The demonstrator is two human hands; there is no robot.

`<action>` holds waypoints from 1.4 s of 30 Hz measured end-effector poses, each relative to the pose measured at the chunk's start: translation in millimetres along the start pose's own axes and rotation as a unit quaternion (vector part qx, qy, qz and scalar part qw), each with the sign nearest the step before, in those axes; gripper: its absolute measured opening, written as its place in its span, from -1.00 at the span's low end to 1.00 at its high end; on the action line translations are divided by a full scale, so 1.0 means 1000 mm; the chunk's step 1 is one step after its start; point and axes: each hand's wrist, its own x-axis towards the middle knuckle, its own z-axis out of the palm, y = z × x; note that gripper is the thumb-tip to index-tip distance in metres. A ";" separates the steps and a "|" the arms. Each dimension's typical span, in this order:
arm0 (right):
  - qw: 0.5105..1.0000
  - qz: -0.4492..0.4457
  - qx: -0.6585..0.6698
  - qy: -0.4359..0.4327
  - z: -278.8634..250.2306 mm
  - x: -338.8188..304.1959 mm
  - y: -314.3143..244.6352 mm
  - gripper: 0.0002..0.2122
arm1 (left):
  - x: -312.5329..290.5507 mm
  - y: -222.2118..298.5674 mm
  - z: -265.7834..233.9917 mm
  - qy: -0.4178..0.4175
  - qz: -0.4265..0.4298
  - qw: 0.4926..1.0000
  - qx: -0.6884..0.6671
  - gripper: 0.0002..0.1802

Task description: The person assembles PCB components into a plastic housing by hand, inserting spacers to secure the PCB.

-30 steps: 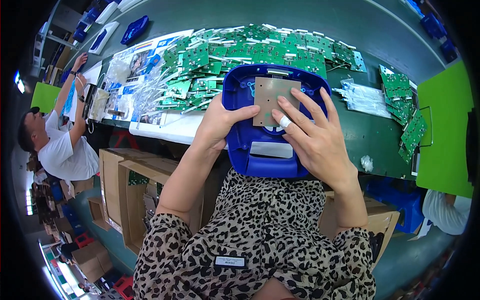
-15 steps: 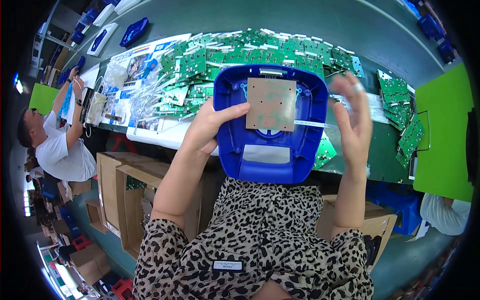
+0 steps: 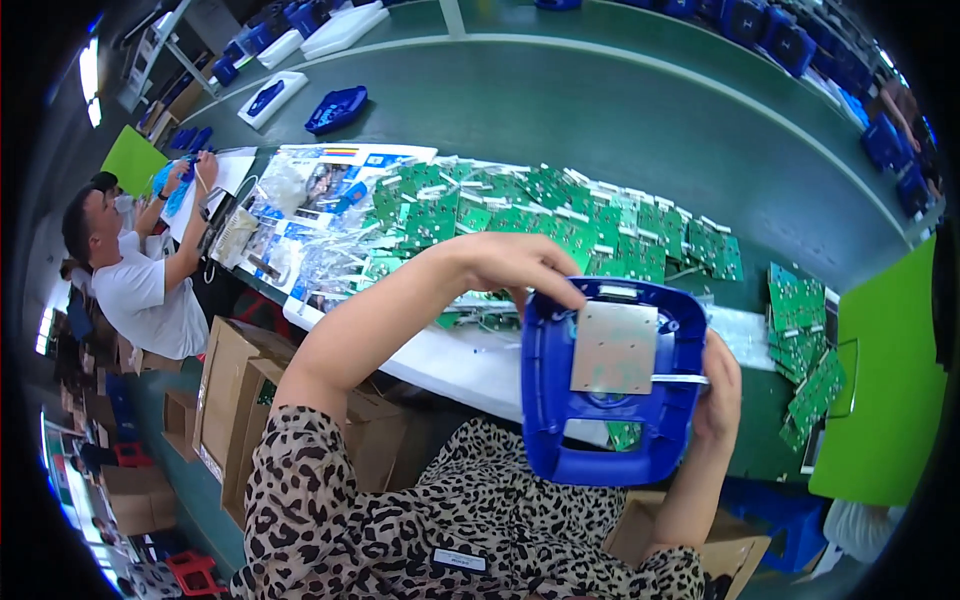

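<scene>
A blue plastic housing [image 3: 545, 395] is held up in front of me, its hollow inner side showing. Within it lies a square brown circuit board [image 3: 612, 352], copper-toned side up, with a white connector [image 3: 618, 292] at the housing's top edge. A flat white ribbon cable [image 3: 678, 379] runs from the board toward the right rim. My left hand [image 3: 515, 268] is closed on the upper left corner, thumb over the rim beside the board. Around the right edge my right hand [image 3: 720, 388] is wrapped, close to the cable's end; some of its fingers are hidden behind the housing.
Many green circuit boards [image 3: 545, 215] are heaped on the bench beyond, with another stack [image 3: 797, 300] at right. Clear plastic bags [image 3: 315, 235] lie at left. A cardboard box [image 3: 235, 390] stands below the bench. A co-worker [image 3: 150, 285] sits at left; a green panel [image 3: 885, 370] rises at right.
The housing has shifted right and down in view and tilted. My left hand has moved up to its top corner. My right hand, earlier open in the air, now grips the right edge.
</scene>
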 end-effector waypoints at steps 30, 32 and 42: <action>0.842 -0.367 -0.382 -0.103 0.068 -0.049 0.134 -0.89 | 0.195 -0.028 -0.262 0.477 0.002 0.650 -0.592 -0.53; 0.849 -0.356 -0.381 -0.080 0.067 -0.045 0.133 -0.90 | 0.195 -0.013 -0.221 0.415 0.085 0.742 -0.519 -0.52; 0.825 -0.397 -0.398 -0.060 0.067 -0.055 0.136 -0.87 | 0.108 -0.007 0.109 -0.075 0.287 0.865 0.406 -0.47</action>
